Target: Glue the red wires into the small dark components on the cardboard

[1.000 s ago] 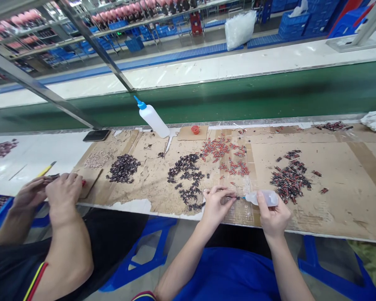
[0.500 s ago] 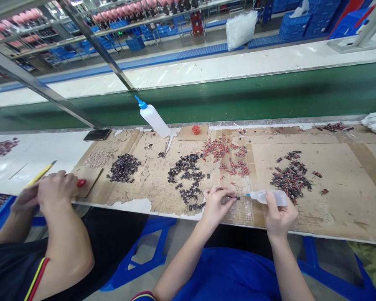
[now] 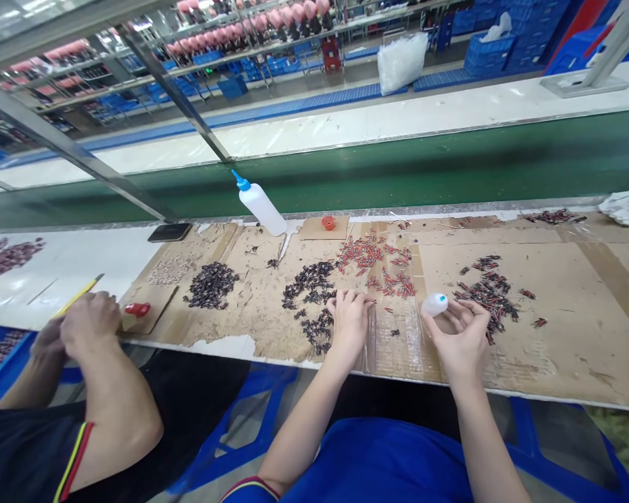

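Holding a small squeeze bottle (image 3: 434, 304) between thumb and fingertips, the right hand (image 3: 457, 342) sits at 5 o'clock on the tabletop (image 3: 555, 335), bottle lifted just clear of the cardboard with its blue tip turned toward the camera. Left hand (image 3: 349, 323) at 6 o'clock rests curled over the near end of the dark parts pile (image 3: 312, 293); its fingers are drawn narrow, and I cannot tell whether they pinch a piece. Judgement: the bottle looks light, soft-walled and translucent, likely to give under pressure, so grip the body lightly at mid-height and keep off the nozzle. The small parts look rigid, light and easy to scatter. Red-tipped pieces (image 3: 382, 262) lie just beyond at 12 o'clock; a mixed pile (image 3: 487, 293) at 2 o'clock. At 9 o'clock a co-worker's hands (image 3: 84, 325) rest near a red cap (image 3: 137, 309). Farther out, a large white bottle (image 3: 262, 207) leans at 11 o'clock beside the green conveyor (image 3: 451, 164). No label or writing is legible.
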`<state>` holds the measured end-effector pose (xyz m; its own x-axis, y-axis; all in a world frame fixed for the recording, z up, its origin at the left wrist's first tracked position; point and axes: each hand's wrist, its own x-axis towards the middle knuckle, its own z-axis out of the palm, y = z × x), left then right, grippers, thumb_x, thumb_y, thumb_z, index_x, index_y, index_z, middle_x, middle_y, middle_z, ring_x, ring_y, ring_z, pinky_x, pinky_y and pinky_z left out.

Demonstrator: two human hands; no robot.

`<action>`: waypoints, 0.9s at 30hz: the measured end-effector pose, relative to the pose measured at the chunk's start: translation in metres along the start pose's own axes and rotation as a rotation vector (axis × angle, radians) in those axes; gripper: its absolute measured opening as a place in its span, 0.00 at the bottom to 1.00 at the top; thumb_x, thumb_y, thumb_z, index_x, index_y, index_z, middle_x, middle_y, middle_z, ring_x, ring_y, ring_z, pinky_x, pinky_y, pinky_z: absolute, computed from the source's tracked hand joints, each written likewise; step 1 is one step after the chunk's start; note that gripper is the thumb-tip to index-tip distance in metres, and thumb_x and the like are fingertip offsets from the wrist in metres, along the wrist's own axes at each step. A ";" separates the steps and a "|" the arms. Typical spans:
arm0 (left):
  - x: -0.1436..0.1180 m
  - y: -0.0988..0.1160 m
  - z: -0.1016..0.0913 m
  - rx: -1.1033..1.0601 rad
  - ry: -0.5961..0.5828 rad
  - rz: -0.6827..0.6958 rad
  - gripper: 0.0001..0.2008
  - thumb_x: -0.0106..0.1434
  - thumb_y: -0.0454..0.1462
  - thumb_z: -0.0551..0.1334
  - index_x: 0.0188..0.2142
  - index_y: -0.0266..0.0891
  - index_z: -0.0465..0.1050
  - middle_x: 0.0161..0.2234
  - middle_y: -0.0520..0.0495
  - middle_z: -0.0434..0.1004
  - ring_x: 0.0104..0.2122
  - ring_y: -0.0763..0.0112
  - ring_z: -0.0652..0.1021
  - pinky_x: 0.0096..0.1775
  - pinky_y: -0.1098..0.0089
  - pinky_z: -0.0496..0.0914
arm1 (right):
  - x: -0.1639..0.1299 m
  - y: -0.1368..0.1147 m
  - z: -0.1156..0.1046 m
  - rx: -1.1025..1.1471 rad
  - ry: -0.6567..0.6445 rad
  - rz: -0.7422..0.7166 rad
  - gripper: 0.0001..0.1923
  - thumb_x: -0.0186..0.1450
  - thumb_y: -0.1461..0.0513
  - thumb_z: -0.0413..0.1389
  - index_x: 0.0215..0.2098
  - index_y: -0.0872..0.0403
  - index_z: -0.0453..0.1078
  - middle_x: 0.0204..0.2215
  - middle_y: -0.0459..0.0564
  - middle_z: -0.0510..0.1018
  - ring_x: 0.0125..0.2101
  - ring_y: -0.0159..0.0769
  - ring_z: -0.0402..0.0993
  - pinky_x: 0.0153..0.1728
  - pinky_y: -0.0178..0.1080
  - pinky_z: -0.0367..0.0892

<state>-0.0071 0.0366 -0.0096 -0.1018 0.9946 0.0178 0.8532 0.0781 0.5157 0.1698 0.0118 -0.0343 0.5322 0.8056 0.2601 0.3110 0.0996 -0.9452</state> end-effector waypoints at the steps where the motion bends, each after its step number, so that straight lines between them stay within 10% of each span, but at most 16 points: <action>1: -0.001 0.000 0.000 -0.005 -0.001 0.008 0.08 0.66 0.34 0.60 0.32 0.43 0.77 0.42 0.48 0.80 0.49 0.59 0.70 0.50 0.56 0.58 | -0.004 -0.002 -0.002 -0.050 0.040 -0.055 0.32 0.47 0.53 0.69 0.44 0.52 0.61 0.41 0.55 0.77 0.36 0.39 0.77 0.39 0.45 0.74; 4: -0.010 0.002 0.001 -0.063 0.002 0.087 0.07 0.66 0.33 0.60 0.34 0.43 0.77 0.41 0.49 0.80 0.49 0.61 0.71 0.51 0.58 0.58 | -0.019 -0.009 -0.009 -0.158 0.127 -0.170 0.27 0.50 0.54 0.68 0.44 0.54 0.67 0.37 0.54 0.78 0.31 0.36 0.74 0.34 0.41 0.73; 12: -0.042 0.016 0.003 -0.167 -0.087 0.278 0.09 0.67 0.35 0.59 0.36 0.46 0.78 0.41 0.50 0.81 0.48 0.65 0.73 0.50 0.61 0.59 | -0.036 -0.013 -0.002 0.229 -0.403 0.154 0.14 0.55 0.51 0.64 0.30 0.54 0.78 0.28 0.52 0.83 0.28 0.41 0.80 0.32 0.43 0.78; 27: -0.043 0.003 0.018 -0.219 -0.068 0.233 0.08 0.62 0.30 0.63 0.35 0.44 0.78 0.39 0.49 0.81 0.45 0.64 0.76 0.46 0.61 0.65 | -0.041 -0.010 -0.002 0.130 -0.349 0.322 0.20 0.54 0.47 0.63 0.32 0.54 0.79 0.33 0.56 0.84 0.33 0.47 0.81 0.39 0.48 0.77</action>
<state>0.0088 -0.0050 -0.0238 0.1244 0.9868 0.1038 0.7182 -0.1617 0.6767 0.1467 -0.0236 -0.0355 0.2826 0.9529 -0.1100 0.0616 -0.1324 -0.9893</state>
